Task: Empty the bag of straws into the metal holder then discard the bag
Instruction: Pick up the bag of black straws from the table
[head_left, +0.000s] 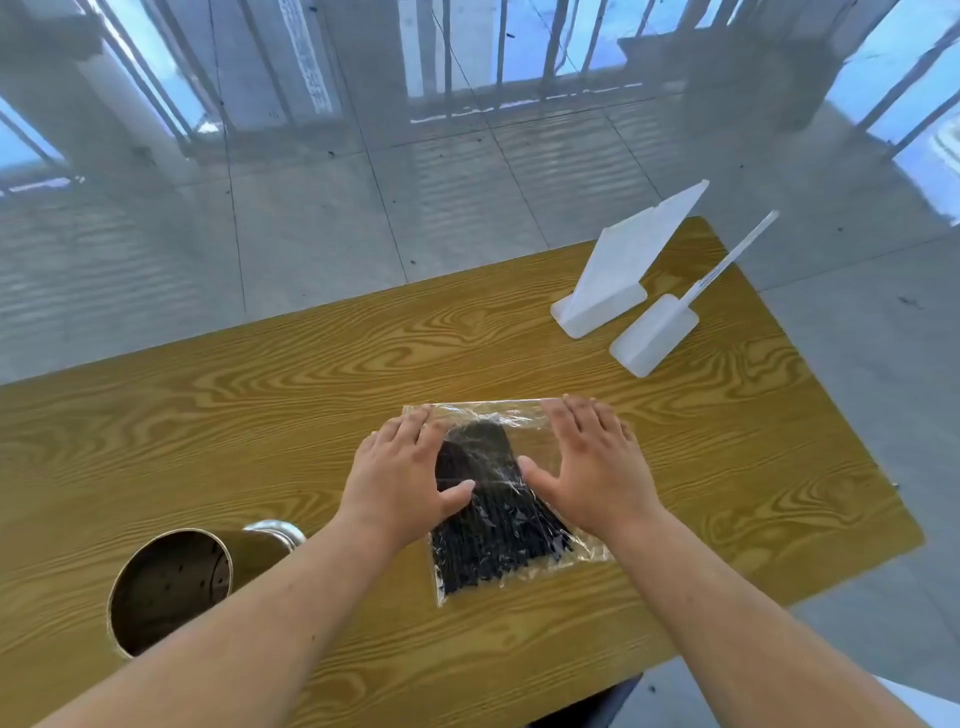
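The left hand (405, 467) is laid flat on the left part of a clear plastic bag (519, 415), fingers straight and spread, thumb resting over the dark contents; nothing is gripped. The right hand (592, 462) is spread the same way on the bag's right part, its fingertips reaching the far edge. The bag seems to be pressed down and steadied this way so that its far end can be found and opened. That is a judgement only, and whether that end is sealed cannot be told.

The bag is lying flat on the wood-grain table (260, 415), its near end pointing toward the person. A bundle of black straws (493, 540) is packed inside it, lengthwise, filling the near half; none has been taken out.

Left of the bag and nearer the person, the metal holder (176, 587) is set within easy reach for the tipping. Its mouth is open to the camera. Small holes are seen in its inner wall, and no straws are seen in it.

Beyond the bag, to the right, a white plastic stand (618, 270) and a white long-handled paddle (654, 332) are lying just beside each other.
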